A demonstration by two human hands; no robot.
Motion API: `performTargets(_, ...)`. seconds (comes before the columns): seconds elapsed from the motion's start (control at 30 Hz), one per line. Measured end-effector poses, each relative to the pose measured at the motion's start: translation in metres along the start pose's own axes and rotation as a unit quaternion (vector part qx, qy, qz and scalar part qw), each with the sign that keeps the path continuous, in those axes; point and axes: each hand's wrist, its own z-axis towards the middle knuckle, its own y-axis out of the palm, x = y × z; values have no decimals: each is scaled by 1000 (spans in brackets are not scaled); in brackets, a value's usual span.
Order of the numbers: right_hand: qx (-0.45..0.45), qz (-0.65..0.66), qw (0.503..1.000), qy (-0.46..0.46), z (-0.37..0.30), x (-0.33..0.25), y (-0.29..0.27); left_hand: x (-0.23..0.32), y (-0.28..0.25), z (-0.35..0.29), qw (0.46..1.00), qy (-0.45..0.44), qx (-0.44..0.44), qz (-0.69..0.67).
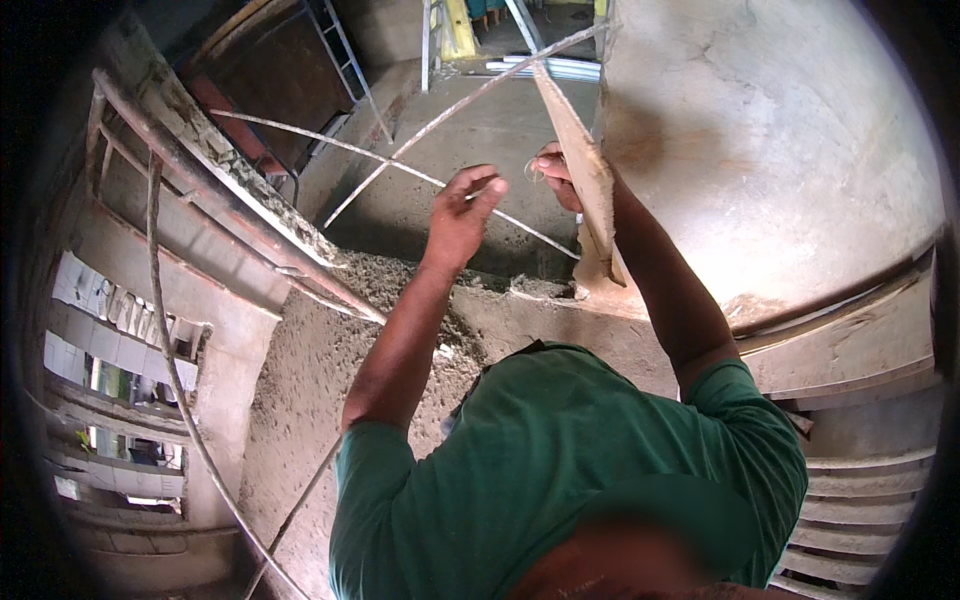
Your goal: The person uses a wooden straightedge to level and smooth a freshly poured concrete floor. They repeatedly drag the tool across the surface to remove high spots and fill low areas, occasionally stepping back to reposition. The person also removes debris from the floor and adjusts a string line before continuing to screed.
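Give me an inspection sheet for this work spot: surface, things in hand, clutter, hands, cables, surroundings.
Surface: rough concrete ledge with loose mortar crumbs.
Job's things: thin steel rods crossing; wooden board leaning against a round concrete column.
Clutter: mortar lumps on the ledge; pale strips lying on the floor beyond.
Hands: left hand raised at the rods, fingers bent; right hand beside the board, pinching a thin wire loop.
Cables: nothing seen.
Surroundings: ladder at the back, rusty formwork on the left, open drop below.
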Motion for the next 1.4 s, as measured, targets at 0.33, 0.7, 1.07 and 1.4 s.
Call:
performTargets(0.33, -77, 13, 996, 32, -5, -12, 10, 13, 2, 17, 985, -31, -61, -159)
performTargets(0.7, -51, 93, 994, 36, -8, -35, 31, 38, -22, 41, 990, 62, -108, 69)
performTargets(1.07, -85, 167, 982, -2, -1, -47, 27, 58, -25, 48, 980, 8, -179, -86)
performTargets(1.4, -36, 183, 977, -99, 0, -40, -4, 119, -91, 71, 986, 59, -151, 42)
